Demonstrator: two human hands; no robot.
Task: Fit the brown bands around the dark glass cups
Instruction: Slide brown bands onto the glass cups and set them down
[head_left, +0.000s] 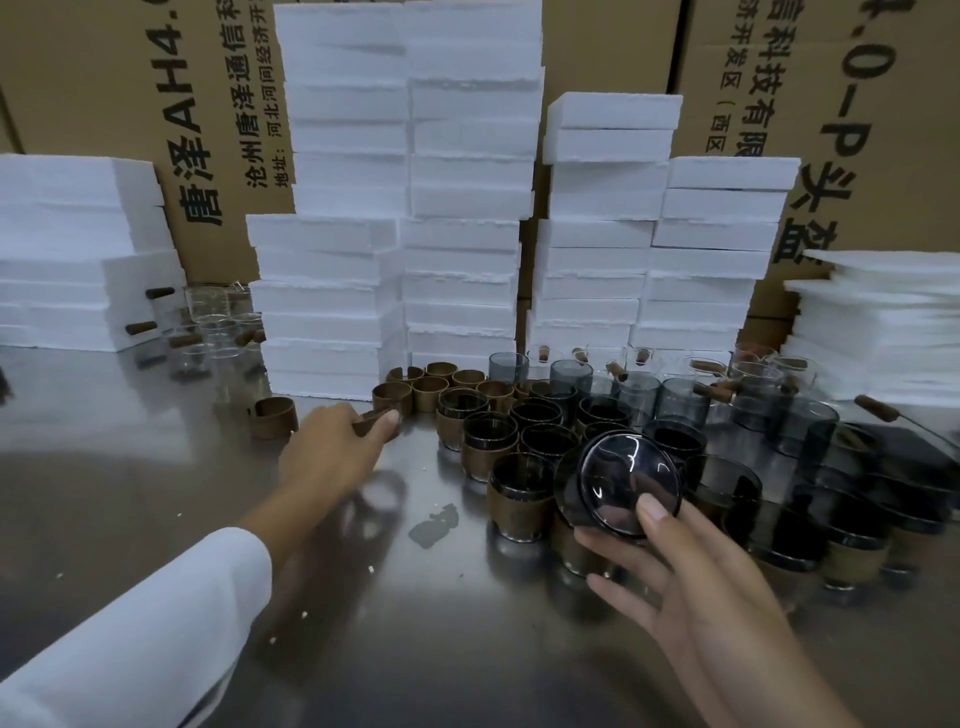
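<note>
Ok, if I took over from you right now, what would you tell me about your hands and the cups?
Left hand pinches a brown band at the edge of the loose bands.
Right hand holds a dark glass cup, tilted, base toward the camera, no band visible.
Done: several banded cups stand in front on the steel table.
Left: band the held cup, then the bare dark cups behind.
</note>
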